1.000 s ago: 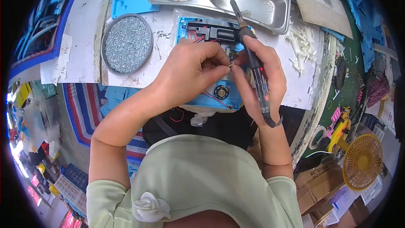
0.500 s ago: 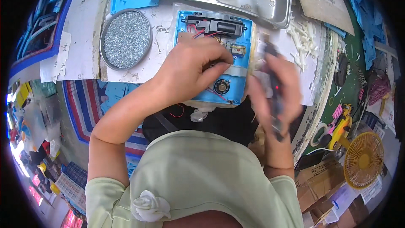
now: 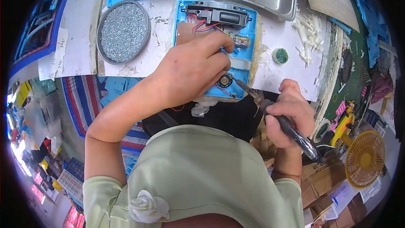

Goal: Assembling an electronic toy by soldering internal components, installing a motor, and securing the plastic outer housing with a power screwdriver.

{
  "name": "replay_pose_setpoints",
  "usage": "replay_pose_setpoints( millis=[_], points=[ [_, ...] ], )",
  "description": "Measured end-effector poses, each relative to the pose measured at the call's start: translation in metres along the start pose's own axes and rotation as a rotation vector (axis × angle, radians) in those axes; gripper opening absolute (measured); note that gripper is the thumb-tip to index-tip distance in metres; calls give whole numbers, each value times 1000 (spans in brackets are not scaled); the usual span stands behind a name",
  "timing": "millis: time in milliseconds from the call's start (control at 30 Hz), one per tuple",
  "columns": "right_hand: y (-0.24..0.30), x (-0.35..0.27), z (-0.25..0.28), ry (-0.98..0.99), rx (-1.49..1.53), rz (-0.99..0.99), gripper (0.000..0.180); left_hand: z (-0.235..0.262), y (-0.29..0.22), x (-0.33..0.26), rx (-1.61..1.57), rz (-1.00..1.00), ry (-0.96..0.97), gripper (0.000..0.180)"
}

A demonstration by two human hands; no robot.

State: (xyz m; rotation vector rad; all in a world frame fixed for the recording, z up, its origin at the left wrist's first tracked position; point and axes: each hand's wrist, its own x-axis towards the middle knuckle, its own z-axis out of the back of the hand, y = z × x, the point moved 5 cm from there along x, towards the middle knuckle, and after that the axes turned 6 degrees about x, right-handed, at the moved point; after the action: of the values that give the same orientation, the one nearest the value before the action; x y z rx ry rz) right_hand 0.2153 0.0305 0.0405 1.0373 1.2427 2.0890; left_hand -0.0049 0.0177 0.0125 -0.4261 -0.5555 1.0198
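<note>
worktable (image 3: 270, 38), handwritten slip (image 3: 60, 55); right hand (image 3: 295, 112) holding soldering iron (image 3: 298, 136)

The left hand (image 3: 185, 68) hides part of the blue casing (image 3: 244, 55); its hold seems unclear.

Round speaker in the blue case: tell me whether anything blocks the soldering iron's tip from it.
Nothing visible does. The soldering iron in the right hand has its tip just right of the speaker; contact cannot be judged. The left hand lies toward the speaker's upper left, outside that path.
</note>
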Motion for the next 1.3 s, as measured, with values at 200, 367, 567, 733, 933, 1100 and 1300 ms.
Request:
replay_pose_setpoints(
  millis=[200, 367, 567, 733, 933, 1100, 1300],
  points=[
    [-2, 11, -6, 6, -15, 36, 22, 0, 1, -2, 27, -14, -8, 25],
    [-4, 12, -7, 13, -13, 22, 22, 1, 0, -1, 16, -25, -23, 26],
    [-5, 13, -8, 6, 4, 28, 21, 0, 1, 0, 38, -12, -23, 11],
    [-3, 1, 1, 9, 8, -28, 17, 0, 1, -1, 40, -14, -12, 17],
    [-2, 2, 3, -40, 14, -4, 18, 0, 1, -1, 64, -16, -12, 14],
    [-1, 1, 5, -61, 8, 11, 21, 1, 0, 0, 61, -11, -8, 13],
    [-3, -2, 2, -1, 4, -20, 18, 1, -1, 1, 38, -28, 21, 22]
  ],
)
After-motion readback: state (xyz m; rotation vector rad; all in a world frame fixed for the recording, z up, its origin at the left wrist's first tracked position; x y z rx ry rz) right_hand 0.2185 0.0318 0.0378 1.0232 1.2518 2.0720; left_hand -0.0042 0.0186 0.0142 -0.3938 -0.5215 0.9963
